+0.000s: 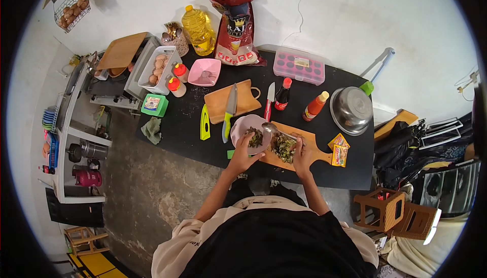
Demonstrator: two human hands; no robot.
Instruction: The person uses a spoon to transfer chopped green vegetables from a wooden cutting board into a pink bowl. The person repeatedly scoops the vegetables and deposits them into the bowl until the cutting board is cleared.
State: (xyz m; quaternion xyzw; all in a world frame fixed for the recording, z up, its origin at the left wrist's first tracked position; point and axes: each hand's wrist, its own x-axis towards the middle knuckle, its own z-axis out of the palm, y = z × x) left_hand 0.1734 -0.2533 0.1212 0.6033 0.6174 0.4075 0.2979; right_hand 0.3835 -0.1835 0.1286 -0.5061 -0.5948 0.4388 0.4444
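My left hand (243, 154) grips the near rim of a pale pink bowl (239, 126), which holds some chopped greenish-brown food (255, 139). In my right hand (302, 158) is a metal spoon (271, 127), its head over the bowl's right rim. Under the spoon's handle, more chopped food (284, 149) lies heaped on a wooden cutting board with a handle (309, 141). A second wooden board (217, 105) lies beyond the bowl, with a green-handled knife (231, 105) across it. A red-handled knife (270, 97) lies between the boards.
A green knife sheath (205, 124) lies left of the bowl. Behind stand a dark sauce bottle (282, 96), a red sauce bottle (315, 107) and a pink square bowl (204, 72). An upturned metal bowl (352, 110) and seasoning packets (339, 155) are on the right. A green cloth (152, 130) lies at the left edge.
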